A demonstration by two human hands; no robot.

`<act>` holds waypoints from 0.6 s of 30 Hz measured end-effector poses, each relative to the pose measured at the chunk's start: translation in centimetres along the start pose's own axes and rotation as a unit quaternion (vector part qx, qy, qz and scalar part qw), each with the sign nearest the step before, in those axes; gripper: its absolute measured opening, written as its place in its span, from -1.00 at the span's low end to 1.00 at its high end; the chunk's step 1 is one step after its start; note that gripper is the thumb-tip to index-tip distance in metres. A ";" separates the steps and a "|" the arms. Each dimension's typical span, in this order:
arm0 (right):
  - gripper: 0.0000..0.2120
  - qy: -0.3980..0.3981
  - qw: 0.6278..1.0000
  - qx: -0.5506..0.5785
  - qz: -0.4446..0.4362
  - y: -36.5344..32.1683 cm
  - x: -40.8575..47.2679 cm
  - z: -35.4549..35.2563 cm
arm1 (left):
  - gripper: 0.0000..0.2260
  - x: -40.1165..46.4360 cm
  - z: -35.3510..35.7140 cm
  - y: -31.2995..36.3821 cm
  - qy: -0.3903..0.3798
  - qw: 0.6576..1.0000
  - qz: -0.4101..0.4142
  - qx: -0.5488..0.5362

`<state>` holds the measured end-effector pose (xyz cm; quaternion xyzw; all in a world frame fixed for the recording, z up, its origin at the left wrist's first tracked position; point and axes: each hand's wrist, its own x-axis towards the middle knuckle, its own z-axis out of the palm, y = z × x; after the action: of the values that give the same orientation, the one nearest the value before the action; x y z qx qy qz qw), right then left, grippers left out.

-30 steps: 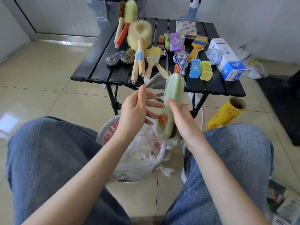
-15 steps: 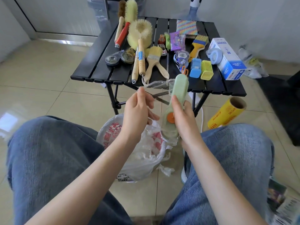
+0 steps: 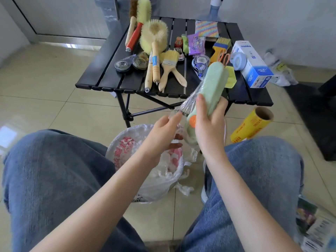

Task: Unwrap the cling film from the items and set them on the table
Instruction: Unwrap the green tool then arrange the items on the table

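Note:
A pale green elongated item (image 3: 214, 86) with an orange button is held tilted above my knees, its top end over the front of the black slatted table (image 3: 101, 77). My right hand (image 3: 209, 126) grips its lower half. Clear cling film (image 3: 187, 104) stretches off the item's left side down to my left hand (image 3: 161, 135), which pinches the film between thumb and forefinger. The item's lower end is still covered by film.
Brushes (image 3: 154, 42), tape dispensers (image 3: 123, 64), a white and blue box (image 3: 252, 64) and other small items crowd the table. A plastic bag (image 3: 145, 166) holding crumpled film sits on the floor between my knees. A yellow cling film roll (image 3: 252, 126) lies at the right.
My left hand has drawn the film down and to the left off the green item. My right hand has tilted the item's top further right and away.

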<state>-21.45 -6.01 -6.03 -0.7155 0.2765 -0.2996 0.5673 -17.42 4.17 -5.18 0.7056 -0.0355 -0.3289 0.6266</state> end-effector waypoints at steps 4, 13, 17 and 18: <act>-0.64 0.021 0.998 -0.025 -0.052 0.3 -0.2 0.4 | -0.81 0.6 0.1 0.0 0.072 0.996 0.013 -0.057; -0.49 0.044 0.989 -0.035 -0.137 0.9 -0.6 1.0 | -0.77 0.3 0.9 0.1 0.069 0.984 -0.060 -0.154; -0.53 0.035 0.990 -0.036 -0.130 0.5 -0.6 0.9 | -0.82 0.2 0.4 0.1 0.061 0.991 -0.025 -0.114; -0.58 0.031 0.991 -0.029 -0.125 0.3 -0.5 0.8 | -0.81 0.3 0.1 0.1 0.054 0.995 -0.012 -0.079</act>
<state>-21.28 -5.19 -6.56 -0.7513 0.2109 -0.3815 0.4955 -17.23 3.93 -5.17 0.6710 0.0330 -0.2991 0.6776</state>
